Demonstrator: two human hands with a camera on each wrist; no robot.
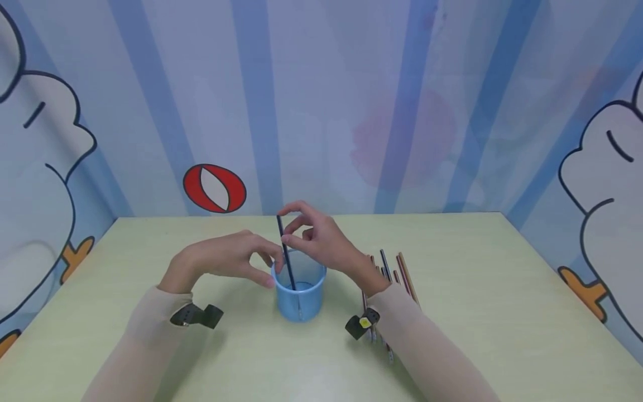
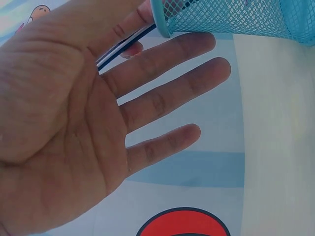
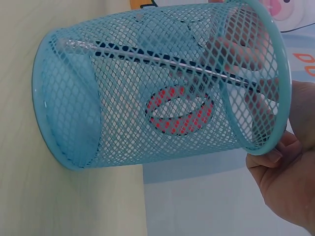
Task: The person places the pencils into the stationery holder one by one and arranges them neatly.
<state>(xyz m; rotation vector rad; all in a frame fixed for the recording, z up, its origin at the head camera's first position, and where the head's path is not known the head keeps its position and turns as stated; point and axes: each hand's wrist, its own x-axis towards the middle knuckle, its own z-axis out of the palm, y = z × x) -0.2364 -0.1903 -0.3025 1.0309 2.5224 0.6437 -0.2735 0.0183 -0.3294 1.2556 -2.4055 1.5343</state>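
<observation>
A light blue mesh pen cup [image 1: 300, 306] stands upright on the table. Inside it leans a dark pencil [image 1: 287, 259], its lower end at the cup's bottom and its upper end above the rim. The right hand [image 1: 321, 237] pinches this pencil near the top, index finger at the tip and thumb lower down. At the cup's left side is the left hand [image 1: 226, 254], thumb and index finger by the rim. In the left wrist view, three left-hand fingers [image 2: 162, 101] extend straight and spread beside the mesh. Through the mesh, the right wrist view shows the slanting pencil [image 3: 167, 63].
Several loose pencils [image 1: 406, 272] lie in a bunch to the right, partly hidden under the right forearm [image 1: 427, 340]. The pale table [image 1: 502, 312] ends at a striped blue printed wall [image 1: 321, 111] with cartoon figures and a red ball picture [image 1: 215, 188].
</observation>
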